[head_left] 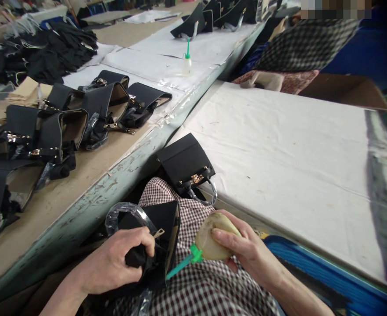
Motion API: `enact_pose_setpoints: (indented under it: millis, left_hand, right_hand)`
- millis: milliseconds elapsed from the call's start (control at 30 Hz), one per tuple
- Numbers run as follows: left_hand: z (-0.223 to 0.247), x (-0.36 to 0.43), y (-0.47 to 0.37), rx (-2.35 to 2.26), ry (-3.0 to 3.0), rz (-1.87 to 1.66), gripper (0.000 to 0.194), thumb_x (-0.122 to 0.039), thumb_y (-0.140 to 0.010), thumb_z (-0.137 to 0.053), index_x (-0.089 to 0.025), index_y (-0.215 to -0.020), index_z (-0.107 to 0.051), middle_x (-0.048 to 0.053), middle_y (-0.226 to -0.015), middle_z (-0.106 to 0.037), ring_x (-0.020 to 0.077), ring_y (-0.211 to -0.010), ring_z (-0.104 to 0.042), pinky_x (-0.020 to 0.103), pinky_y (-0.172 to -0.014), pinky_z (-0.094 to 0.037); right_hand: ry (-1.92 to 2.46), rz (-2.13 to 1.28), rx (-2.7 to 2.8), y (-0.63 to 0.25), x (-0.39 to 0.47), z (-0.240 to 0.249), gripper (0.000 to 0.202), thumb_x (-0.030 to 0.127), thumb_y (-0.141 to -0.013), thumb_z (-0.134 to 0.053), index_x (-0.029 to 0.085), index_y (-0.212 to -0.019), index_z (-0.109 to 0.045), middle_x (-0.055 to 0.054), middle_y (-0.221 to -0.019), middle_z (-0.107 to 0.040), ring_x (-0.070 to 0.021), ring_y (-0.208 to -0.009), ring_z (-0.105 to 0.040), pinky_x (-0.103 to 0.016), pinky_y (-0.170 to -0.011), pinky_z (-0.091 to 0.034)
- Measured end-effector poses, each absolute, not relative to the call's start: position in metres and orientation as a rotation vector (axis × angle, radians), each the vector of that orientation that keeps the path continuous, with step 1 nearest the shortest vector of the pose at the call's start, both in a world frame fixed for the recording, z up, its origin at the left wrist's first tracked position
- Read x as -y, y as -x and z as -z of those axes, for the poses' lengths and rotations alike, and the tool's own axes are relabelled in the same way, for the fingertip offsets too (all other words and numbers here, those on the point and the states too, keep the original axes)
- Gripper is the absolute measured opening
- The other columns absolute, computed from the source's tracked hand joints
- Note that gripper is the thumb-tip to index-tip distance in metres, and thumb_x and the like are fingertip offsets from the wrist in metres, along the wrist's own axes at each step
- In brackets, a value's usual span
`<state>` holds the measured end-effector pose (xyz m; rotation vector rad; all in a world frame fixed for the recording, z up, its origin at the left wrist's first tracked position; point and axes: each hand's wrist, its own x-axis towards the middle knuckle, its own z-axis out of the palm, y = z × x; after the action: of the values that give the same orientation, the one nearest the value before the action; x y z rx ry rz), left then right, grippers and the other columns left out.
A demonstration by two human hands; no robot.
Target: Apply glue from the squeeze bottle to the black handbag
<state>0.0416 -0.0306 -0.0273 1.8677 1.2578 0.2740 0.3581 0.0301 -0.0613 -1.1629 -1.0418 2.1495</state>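
My left hand [121, 259] grips a small black handbag [162, 228] on my lap; its handle is wrapped in clear plastic. My right hand [246, 250] squeezes a yellowish glue bottle [209, 239] with a green nozzle [180, 265]. The nozzle tip touches the open edge of the bag. My lap is covered by brown-and-white checked cloth [200, 289].
Another black handbag [185, 160] leans at the edge of a white-covered table [295, 145]. Several unfinished black bags [62, 127] lie on the long bench on the left. A second glue bottle [187, 61] stands farther back. A person in a checked garment [305, 44] sits beyond.
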Motion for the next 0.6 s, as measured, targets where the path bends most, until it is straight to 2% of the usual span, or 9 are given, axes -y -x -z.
enact_pose_setpoints:
  millis: [433,500,600]
  left_hand:
    - [0.027,0.027,-0.045,-1.214,-1.86,-0.283,0.037,-0.002,-0.067,-0.05,-0.025,-0.095,-0.052,-0.006,-0.093,-0.062,0.0146,-0.093,-0.062,0.024,-0.084,-0.045]
    - [0.026,0.026,-0.047,-1.22,-1.86,-0.286,0.038,-0.001,-0.066,-0.049,-0.025,-0.095,-0.053,-0.006,-0.093,-0.062,0.0144,-0.092,-0.062,0.023,-0.084,-0.045]
    - [0.023,0.025,-0.048,-1.224,-1.865,-0.286,0.038,-0.001,-0.066,-0.049,-0.025,-0.095,-0.053,-0.006,-0.092,-0.063,0.015,-0.095,-0.062,0.023,-0.082,-0.045]
  right_hand:
    - [1.518,-1.747,1.455,-0.366,-0.061,0.089,0.038,0.054,-0.089,-0.065,0.02,-0.104,-0.057,0.002,-0.075,-0.057,-0.011,-0.05,-0.048,-0.022,-0.039,-0.039]
    - [1.576,-1.634,1.555,-0.365,-0.062,0.091,0.038,0.053,-0.089,-0.064,0.021,-0.108,-0.055,0.001,-0.077,-0.06,-0.0132,-0.052,-0.052,-0.025,-0.043,-0.042]
    - [1.587,-1.409,1.736,-0.364,-0.062,0.089,0.039,0.051,-0.088,-0.064,0.021,-0.111,-0.054,-0.002,-0.086,-0.065,-0.0199,-0.068,-0.061,-0.032,-0.06,-0.05]
